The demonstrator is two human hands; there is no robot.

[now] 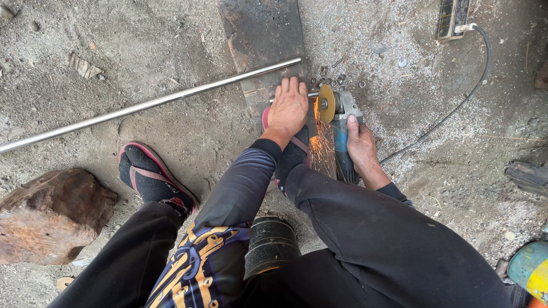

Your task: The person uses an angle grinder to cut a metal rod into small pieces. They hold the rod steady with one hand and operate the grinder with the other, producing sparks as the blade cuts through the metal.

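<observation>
Wrapped around the blue-grey body of the angle grinder (344, 137), the right hand (362, 147) holds it firmly, while the left hand (288, 108) lies flat and open, palm pressing down a short thin steel rod (313, 94) on the dark rusty flat plate (264, 40). The yellow-gold cutting disc (326, 103) meets the rod just beside the left fingertips, throwing orange sparks (321, 149) toward the sandalled foot (292, 153). A clean cut seems to call for a square disc, steady downward pressure, and fingers kept clear. Small cut metal rings (334, 80) lie scattered nearby; a long shiny tube (142, 105) crosses the gritty grey ground (171, 51).
</observation>
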